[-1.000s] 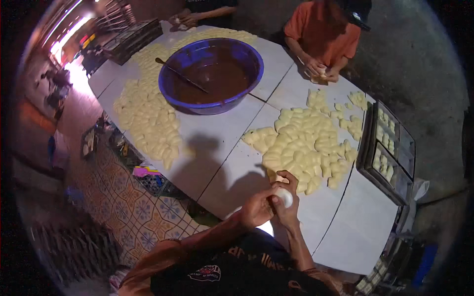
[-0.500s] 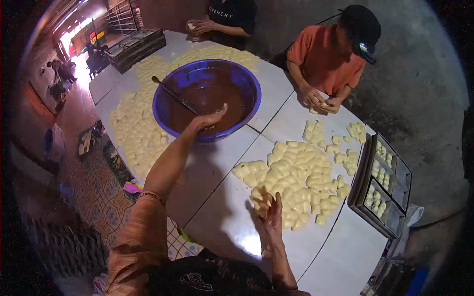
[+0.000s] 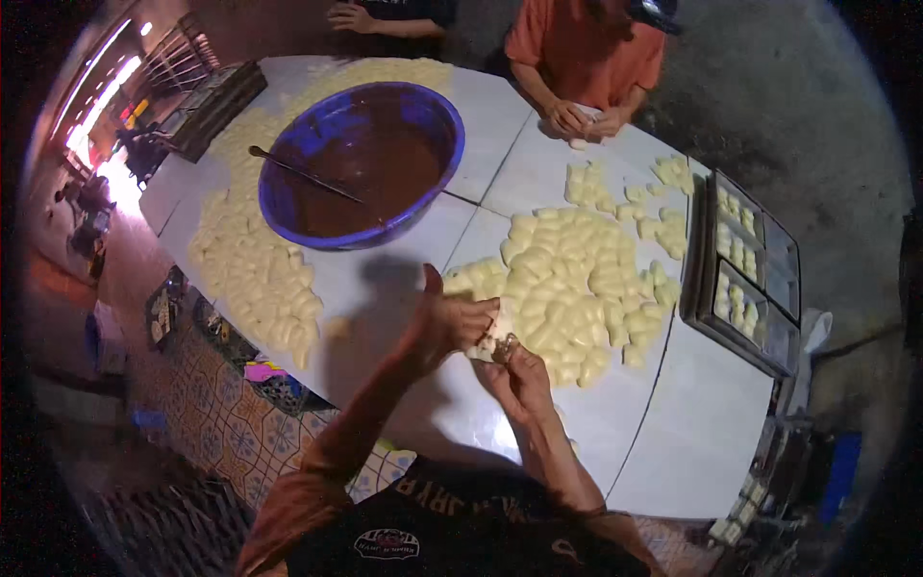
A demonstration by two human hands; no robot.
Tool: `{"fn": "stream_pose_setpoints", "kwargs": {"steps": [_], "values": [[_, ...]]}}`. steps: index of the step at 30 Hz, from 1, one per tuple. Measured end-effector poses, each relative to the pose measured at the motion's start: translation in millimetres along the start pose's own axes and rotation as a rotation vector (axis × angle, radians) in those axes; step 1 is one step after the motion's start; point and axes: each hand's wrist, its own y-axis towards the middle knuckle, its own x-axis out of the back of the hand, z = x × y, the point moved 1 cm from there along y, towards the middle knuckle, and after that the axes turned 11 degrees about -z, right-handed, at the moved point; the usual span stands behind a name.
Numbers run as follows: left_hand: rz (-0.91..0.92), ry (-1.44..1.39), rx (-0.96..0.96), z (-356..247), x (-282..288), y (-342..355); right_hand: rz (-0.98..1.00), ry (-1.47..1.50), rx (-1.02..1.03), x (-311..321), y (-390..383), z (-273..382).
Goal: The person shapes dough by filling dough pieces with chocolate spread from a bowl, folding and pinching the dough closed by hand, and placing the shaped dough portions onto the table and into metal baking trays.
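Observation:
In front of me, a flattened pale piece of dough (image 3: 501, 321) smeared with brown filling is pinched by my right hand (image 3: 524, 380), whose fingers are closed on its near side. My left hand (image 3: 447, 322) meets it from the left, fingers stretched out with their tips against the dough and the thumb sticking up. Just beyond lies a pile of pale dough pieces (image 3: 562, 279). Farther left stands a blue basin (image 3: 447, 178) of brown filling (image 3: 385, 168), with a long dark stirring stick (image 3: 312, 178) leaning across its inside.
More shaped dough (image 3: 255, 274) covers the left of the white-tiled table (image 3: 702, 423). At the right edge sits a divided dark tray (image 3: 740, 351) with dough in some compartments. Across the table, a person in an orange shirt (image 3: 577, 58) handles dough; another person's hand (image 3: 351, 17) shows at the far left.
My left hand has come from the basin back toward me and now touches the dough. My right hand, open beside the pile before, is now closed on that piece. The view has shifted.

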Motion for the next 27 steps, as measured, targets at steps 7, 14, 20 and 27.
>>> {"fn": "stream_pose_setpoints", "kwargs": {"steps": [7, 14, 20, 27], "values": [[-0.188, 0.173, -0.064, 79, -16, -43, -0.186, -1.324, 1.039, 2, -52, -4], [0.02, 0.733, -0.693, 117, -2, -61, 0.068, -1.254, 1.028, 22, -87, 15], [0.103, 0.441, -0.612, 126, -19, -79, -0.095, -0.633, 0.845, 9, -117, 36], [0.026, 0.333, -0.213, 141, -28, -84, 0.021, -1.148, 1.051, 17, -136, 31]]}}
